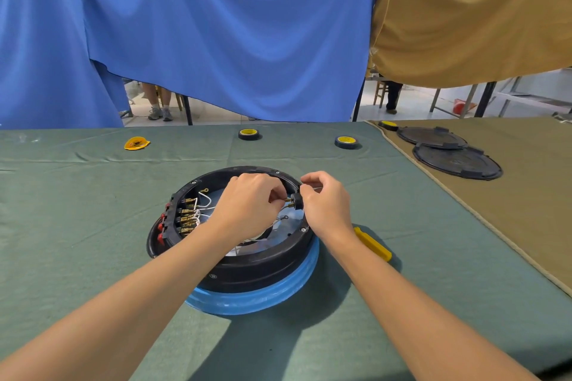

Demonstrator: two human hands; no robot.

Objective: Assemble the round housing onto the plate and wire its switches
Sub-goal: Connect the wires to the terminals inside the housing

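Roughly midway, I'd judge: round housing (247,269) sits mid-table on a blue-edged base, and the switch bank (185,213) on its left wall already carries white wires. Left hand (247,204) pinches a wire end at the brass terminals of a small black switch (297,199) on the right rim; right hand (325,198) grips that switch. Loose ring-terminal leads inside look unconnected.
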